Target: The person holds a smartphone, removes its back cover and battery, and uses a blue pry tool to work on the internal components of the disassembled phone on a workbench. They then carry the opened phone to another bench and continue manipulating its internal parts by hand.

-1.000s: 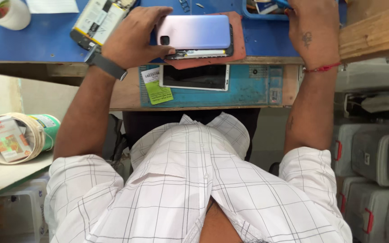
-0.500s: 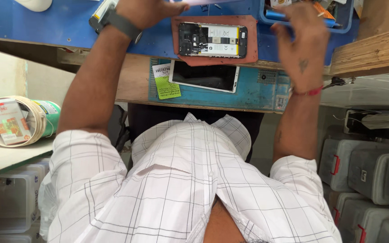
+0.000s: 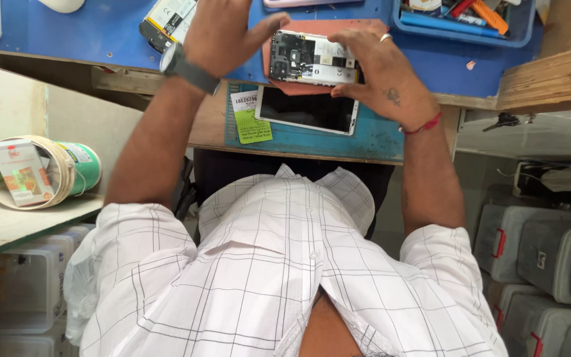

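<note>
While the opened phone (image 3: pixel 312 58) lies on the red mat (image 3: pixel 279 46) on the blue counter (image 3: pixel 100 30), long axis crosswise, your right hand (image 3: pixel 375 69) clamps its right end; your left hand (image 3: pixel 223 33) hovers open beside its left end.

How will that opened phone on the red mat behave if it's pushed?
The opened phone looks flat and stiff, so it should slide, not roll. Its exposed boards suggest it's fragile. The red mat probably grips it somewhat.
</note>
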The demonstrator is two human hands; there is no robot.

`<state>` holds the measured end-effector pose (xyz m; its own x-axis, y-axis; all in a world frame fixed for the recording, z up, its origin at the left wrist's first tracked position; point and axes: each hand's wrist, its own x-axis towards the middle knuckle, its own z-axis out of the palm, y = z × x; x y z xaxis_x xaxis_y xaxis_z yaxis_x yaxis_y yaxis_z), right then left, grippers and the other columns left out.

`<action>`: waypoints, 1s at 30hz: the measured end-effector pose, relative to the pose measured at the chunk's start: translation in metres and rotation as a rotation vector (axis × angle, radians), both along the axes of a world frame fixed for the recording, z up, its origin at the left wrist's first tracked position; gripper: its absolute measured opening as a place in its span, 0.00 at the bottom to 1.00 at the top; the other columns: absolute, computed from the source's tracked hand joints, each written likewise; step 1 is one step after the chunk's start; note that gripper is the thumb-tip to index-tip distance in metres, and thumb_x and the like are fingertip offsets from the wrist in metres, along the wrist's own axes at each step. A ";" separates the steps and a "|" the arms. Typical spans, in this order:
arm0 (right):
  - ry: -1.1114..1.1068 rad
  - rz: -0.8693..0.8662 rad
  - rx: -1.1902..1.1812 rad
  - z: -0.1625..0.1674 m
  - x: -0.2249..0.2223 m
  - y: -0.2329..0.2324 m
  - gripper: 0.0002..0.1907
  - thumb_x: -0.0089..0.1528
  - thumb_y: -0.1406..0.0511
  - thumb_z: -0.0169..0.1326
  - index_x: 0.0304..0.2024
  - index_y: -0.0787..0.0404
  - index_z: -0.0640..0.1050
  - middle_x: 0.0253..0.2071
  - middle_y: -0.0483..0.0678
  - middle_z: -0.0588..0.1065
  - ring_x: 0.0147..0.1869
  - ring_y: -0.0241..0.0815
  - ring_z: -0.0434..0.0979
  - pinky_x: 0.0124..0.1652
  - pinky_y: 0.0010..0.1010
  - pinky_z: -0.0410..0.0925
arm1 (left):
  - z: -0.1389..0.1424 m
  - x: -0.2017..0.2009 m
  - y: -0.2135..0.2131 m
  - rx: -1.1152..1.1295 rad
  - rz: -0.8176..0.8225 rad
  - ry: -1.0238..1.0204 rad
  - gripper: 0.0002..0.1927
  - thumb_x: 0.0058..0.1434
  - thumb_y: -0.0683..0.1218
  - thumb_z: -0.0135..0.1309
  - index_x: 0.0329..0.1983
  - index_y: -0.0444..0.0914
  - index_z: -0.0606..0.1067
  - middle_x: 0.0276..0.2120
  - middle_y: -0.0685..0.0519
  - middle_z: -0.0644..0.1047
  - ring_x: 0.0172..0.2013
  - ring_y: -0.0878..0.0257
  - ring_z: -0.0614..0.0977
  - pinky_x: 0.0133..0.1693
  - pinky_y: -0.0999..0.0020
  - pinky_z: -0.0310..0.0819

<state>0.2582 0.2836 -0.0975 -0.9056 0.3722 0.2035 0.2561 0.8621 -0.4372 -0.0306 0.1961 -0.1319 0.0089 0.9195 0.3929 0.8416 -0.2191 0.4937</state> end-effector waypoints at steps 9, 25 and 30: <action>0.079 0.004 -0.106 -0.015 0.022 0.023 0.35 0.57 0.65 0.71 0.63 0.62 0.70 0.58 0.55 0.72 0.62 0.59 0.72 0.57 0.46 0.68 | -0.021 0.056 -0.033 0.053 -0.133 0.027 0.39 0.64 0.55 0.68 0.69 0.29 0.66 0.66 0.37 0.69 0.66 0.40 0.70 0.69 0.47 0.62; -0.077 -0.274 0.425 -0.012 0.091 0.084 0.17 0.63 0.67 0.65 0.55 0.59 0.81 0.53 0.51 0.79 0.56 0.56 0.77 0.54 0.42 0.60 | -0.033 0.064 -0.025 0.061 0.037 0.099 0.55 0.50 0.69 0.73 0.69 0.32 0.64 0.63 0.39 0.71 0.65 0.43 0.69 0.70 0.47 0.54; -0.116 -0.208 0.252 -0.012 0.095 0.107 0.17 0.64 0.65 0.67 0.54 0.60 0.80 0.47 0.51 0.79 0.57 0.51 0.79 0.60 0.44 0.64 | -0.037 0.063 -0.020 0.034 0.015 0.195 0.64 0.41 0.70 0.76 0.72 0.32 0.62 0.64 0.37 0.69 0.65 0.42 0.67 0.70 0.45 0.47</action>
<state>0.3532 0.3907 -0.1094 -0.8380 0.5025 0.2130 0.4733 0.8634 -0.1749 0.0328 0.1760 -0.1685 0.0746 0.9065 0.4155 0.9238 -0.2198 0.3136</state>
